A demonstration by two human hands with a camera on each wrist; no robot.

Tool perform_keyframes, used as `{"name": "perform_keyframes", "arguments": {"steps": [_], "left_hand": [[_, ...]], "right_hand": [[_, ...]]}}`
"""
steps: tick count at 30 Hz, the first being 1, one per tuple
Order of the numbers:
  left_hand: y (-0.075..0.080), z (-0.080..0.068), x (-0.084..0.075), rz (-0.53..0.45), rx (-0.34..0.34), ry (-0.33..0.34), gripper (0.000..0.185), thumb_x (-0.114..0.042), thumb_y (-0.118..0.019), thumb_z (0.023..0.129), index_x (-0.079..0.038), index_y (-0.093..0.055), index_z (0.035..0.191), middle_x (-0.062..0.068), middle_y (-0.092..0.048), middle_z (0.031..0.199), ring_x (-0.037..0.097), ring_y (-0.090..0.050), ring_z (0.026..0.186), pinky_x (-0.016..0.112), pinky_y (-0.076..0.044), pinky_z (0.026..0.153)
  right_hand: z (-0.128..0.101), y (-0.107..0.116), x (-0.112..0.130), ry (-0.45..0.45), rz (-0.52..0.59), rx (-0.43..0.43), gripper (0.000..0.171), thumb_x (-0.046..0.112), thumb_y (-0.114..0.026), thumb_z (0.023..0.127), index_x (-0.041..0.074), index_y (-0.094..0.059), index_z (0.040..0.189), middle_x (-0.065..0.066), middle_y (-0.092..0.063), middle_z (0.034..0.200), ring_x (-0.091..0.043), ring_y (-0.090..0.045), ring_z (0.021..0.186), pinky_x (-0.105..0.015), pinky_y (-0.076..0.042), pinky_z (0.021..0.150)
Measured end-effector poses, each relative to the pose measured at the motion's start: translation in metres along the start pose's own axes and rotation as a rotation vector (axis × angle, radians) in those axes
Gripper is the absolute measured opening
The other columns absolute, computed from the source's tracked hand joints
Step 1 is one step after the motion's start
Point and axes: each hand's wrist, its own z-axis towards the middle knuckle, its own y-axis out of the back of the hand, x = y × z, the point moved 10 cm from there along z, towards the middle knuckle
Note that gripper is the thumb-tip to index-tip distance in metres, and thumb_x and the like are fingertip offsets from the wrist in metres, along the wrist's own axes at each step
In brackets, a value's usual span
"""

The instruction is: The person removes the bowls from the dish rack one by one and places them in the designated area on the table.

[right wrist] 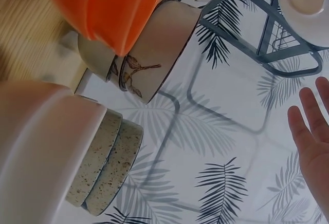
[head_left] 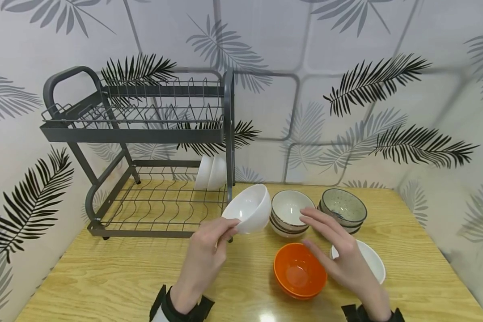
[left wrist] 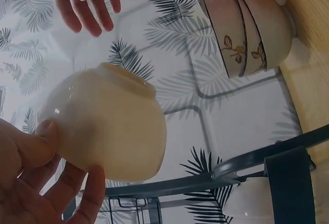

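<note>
My left hand pinches a white bowl by its rim and holds it tilted above the table, just right of the dish rack. In the left wrist view, the thumb and fingers grip the edge of the same bowl, its foot turned upward. My right hand hovers with fingers extended and nothing in it, over the orange bowls and a white bowl. Behind it stand stacked cream bowls with a brown rim and speckled grey-green bowls.
A dark two-tier dish rack occupies the left of the wooden table. Two white bowls stand on edge at the right end of its lower tier. A wall with leaf patterns rises directly behind the table.
</note>
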Motion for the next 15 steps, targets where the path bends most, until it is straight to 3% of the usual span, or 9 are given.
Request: {"name": "perform_keyframes", "arguments": {"steps": [8,15], "left_hand": [[-0.014,-0.004,-0.021,0.022,0.081,-0.113,0.017,-0.004,-0.076,0.083,-0.009,-0.075,0.099,-0.001,-0.076,0.087,0.012,-0.070,0.080,0.028,-0.054,0.074],[-0.025,-0.007,-0.029,0.080,0.185,-0.141,0.019,-0.007,-0.077,0.082,-0.014,-0.076,0.099,-0.004,-0.077,0.089,0.010,-0.071,0.085,0.028,-0.055,0.079]], "right_hand": [[0.002,-0.004,0.007,0.004,-0.011,0.004,0.047,0.033,-0.060,0.101,-0.007,-0.063,0.127,-0.021,-0.062,0.135,-0.015,-0.052,0.138,-0.022,-0.039,0.118],[0.004,-0.008,0.013,0.030,0.011,0.010,0.049,0.030,-0.062,0.100,-0.010,-0.061,0.128,-0.023,-0.060,0.138,-0.014,-0.052,0.139,-0.020,-0.040,0.116]]}}
